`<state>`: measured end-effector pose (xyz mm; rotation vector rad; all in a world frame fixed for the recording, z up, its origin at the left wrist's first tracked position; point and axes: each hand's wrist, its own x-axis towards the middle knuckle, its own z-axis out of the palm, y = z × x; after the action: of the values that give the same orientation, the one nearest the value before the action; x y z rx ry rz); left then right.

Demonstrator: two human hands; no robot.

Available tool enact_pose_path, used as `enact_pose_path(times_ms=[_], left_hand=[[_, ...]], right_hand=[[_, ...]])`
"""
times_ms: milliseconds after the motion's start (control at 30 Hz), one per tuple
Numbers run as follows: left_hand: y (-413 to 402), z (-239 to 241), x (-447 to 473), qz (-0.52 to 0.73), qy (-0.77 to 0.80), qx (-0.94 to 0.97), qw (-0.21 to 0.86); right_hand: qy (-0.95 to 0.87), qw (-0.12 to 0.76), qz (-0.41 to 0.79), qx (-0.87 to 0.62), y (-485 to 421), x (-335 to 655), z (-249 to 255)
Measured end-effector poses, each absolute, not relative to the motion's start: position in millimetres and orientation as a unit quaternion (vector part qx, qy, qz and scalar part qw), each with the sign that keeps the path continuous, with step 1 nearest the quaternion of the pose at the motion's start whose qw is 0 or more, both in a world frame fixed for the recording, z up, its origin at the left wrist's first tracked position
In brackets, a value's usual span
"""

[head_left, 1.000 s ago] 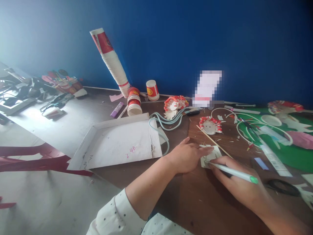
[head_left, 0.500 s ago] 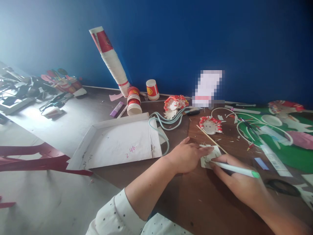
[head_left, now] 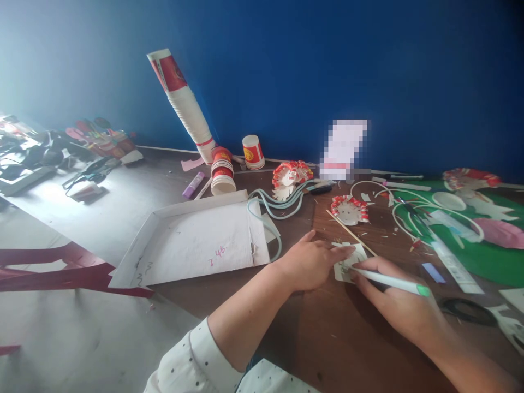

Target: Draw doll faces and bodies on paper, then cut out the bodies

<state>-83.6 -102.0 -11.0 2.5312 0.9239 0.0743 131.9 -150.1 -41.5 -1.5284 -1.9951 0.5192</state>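
My left hand (head_left: 313, 263) lies flat with fingers stretched out, pressing a small white paper cut-out (head_left: 347, 263) onto the brown table (head_left: 319, 338). My right hand (head_left: 399, 305) grips a white pen with a green cap (head_left: 391, 281), its tip touching the cut-out. A thin wooden stick (head_left: 351, 233) lies just beyond the paper. A red-fringed paper-cup face (head_left: 350, 209) sits farther back.
A flat white cardboard box lid (head_left: 196, 243) lies to the left. A leaning stack of paper cups (head_left: 184, 106), loose cups (head_left: 223, 170), a purple glue stick (head_left: 194, 184), pale blue strips (head_left: 278, 203), green paper (head_left: 491, 256), black scissors (head_left: 466, 311) and scraps crowd the table against the blue wall.
The pen tip has shifted slightly on the cut-out. The view has drifted a little. My left hand stays put on the paper.
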Motion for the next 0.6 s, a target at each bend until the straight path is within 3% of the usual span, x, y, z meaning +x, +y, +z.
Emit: enact_pose_path(times_ms=[600], left_hand=[[-104.0,-6.2,-83.7,0.023,0.340,0.913,0.224]], right_hand=[[-0.746,0.297,0.140,-0.580,-149.2,131.6,-41.1]])
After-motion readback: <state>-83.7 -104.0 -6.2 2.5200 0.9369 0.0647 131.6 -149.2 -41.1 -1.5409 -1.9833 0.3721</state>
